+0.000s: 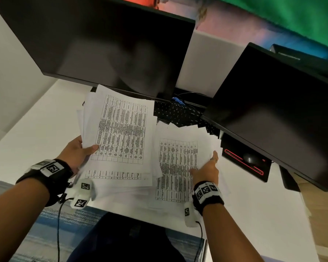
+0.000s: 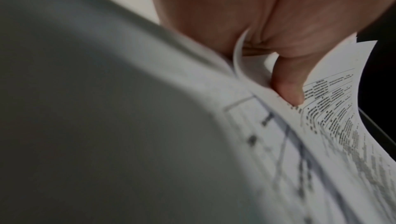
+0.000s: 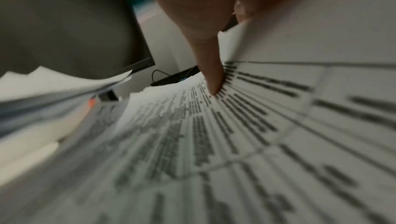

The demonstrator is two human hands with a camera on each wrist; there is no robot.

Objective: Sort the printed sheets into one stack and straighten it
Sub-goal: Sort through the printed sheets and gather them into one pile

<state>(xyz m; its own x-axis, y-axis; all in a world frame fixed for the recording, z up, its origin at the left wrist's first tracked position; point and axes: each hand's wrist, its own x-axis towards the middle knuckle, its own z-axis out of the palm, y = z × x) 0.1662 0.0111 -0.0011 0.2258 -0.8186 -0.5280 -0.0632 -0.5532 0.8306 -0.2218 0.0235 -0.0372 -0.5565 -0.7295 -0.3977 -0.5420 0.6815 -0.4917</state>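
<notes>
A: Which step is this?
B: Gathering, I'd judge. The left hand [image 1: 75, 154] pinches a sheaf [image 1: 119, 127], thumb on top; the right hand [image 1: 206, 170] grips a second batch [image 1: 175, 167] beside it.
A: Next?
B: Bring the two together, then square the edges.
A: Obstacles?
B: Loose sheets [image 1: 121, 193] below both hands; keyboard [image 1: 178, 113] and monitors [image 1: 110, 46] just beyond the fingers crowd the desk [image 1: 36, 133].

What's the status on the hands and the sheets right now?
Left hand grips raised sheaf. Right hand pinches right batch. Still two piles, not squared. Keyboard partly under sheets.
</notes>
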